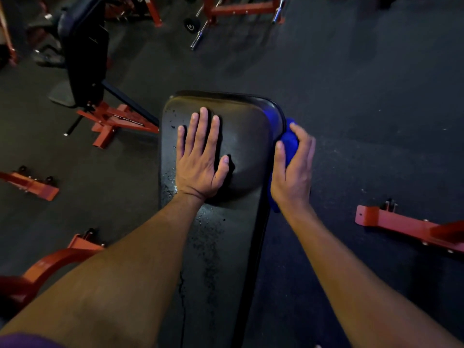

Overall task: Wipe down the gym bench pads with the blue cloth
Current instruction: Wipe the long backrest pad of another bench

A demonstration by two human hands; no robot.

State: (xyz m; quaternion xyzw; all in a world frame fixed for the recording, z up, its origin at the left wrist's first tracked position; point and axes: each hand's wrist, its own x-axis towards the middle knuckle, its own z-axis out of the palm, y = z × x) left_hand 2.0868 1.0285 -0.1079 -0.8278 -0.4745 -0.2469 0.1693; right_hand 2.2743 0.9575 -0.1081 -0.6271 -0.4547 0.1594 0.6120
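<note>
Bench pad (pixel 241 151): it runs away from me between my forearms, black and glossy, with wet beads and streaks down its left half. I judge it firm underneath but slick where wet, so a palm could slide on it.

My left hand (pixel 200 162): it lies flat on the top of the pad near the far end, fingers straight and slightly spread, thumb out to the right. It holds nothing and only presses down, which looks to me like bracing.

My right hand (pixel 293 169): it is curled round the blue cloth (pixel 288 146), thumb on the near side and fingers wrapped over the outside, pressing the wad against the pad's right edge.

Cloth: it is bunched between my palm and the side of the pad, with a tail showing below my wrist. I judge it soft, light and easily crushed, so it is best held as a wad in the whole palm so it does not slip off the edge.

Floor (pixel 376 96): dark matting lies all around.

Farther off: another bench (pixel 82 51) with an orange frame stands at far left.
</note>
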